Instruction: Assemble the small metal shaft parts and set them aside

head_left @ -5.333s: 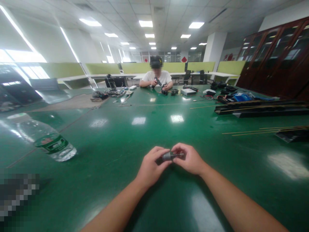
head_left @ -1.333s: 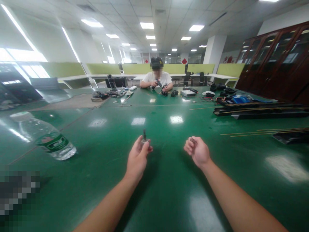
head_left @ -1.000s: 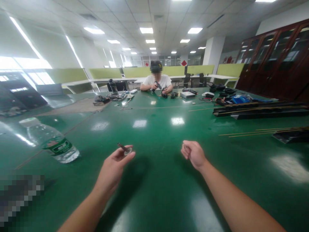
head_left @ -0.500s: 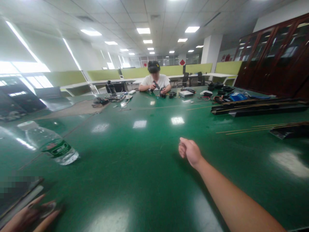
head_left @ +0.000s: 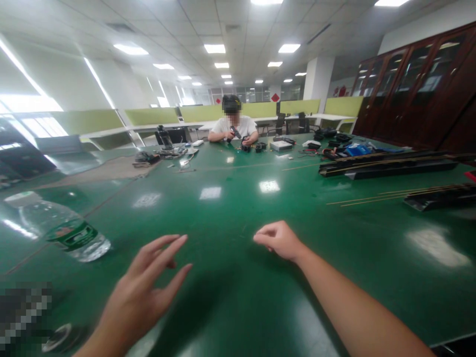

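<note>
My left hand [head_left: 139,287] hovers over the green table [head_left: 223,208] with fingers stretched and the thumb apart; nothing is in it. Just ahead and to the right, my right hand [head_left: 279,241] has its fingers curled in and the thumb against the forefinger. Whatever the pinch holds, if anything, is too small or hidden to see. By my left wrist lies a round, dark object with a pale rim [head_left: 58,338], partly cut off and blurred. A clear water bottle with a green label [head_left: 76,235] stands to the left of my left hand, looking tilted in this wide view.
A blurred-out dark flat object [head_left: 22,315] lies at the lower left. Black channel pieces [head_left: 401,167] with thin brass-coloured rods reach in from the right. Across the table a person in a white shirt [head_left: 243,126] holds a dark tool, with several small parts around.
My left hand has come away from the round object at the lower left and moved right and up over the table. My right hand has shifted slightly left and turned inward.
</note>
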Tool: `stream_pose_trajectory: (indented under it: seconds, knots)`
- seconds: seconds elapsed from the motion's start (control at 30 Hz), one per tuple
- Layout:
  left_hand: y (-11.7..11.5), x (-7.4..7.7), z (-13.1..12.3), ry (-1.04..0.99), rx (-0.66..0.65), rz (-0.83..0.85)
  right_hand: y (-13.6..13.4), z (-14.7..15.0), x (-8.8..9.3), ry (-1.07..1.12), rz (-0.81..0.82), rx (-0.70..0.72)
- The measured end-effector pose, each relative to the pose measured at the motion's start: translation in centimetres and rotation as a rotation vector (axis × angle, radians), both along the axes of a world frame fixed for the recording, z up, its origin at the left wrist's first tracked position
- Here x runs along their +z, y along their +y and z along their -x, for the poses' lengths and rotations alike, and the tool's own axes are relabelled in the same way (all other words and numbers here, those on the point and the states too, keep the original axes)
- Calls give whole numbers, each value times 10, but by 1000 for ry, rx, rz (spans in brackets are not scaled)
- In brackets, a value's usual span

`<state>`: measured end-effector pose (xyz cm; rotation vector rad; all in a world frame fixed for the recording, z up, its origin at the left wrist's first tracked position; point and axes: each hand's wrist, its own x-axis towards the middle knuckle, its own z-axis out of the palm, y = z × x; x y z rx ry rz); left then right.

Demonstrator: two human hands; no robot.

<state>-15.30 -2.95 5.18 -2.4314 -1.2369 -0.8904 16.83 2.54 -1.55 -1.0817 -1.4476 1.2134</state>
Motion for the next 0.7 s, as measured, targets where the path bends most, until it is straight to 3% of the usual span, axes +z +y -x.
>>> stream_pose_trajectory:
  seconds: [0.2,0.33,0.47,0.57,0.63,0.7]
  knots:
    - [37,-19,-107,277,-402,130,1,-2,-2,-37,-100,123]
    - [47,-27,-137,193,-542,126,3,-5,-4,13,-106,181]
    - [49,-22,-132,119,-514,160,2,-4,-5,16,-72,193]
    - [48,-20,-107,74,-451,177,1,-3,-4,-46,-48,180]
    - [44,-19,-78,5,-328,163,1,-3,-3,-65,-50,171]
    - [35,-15,-44,-94,-118,114,1,-4,-3,-53,-38,163]
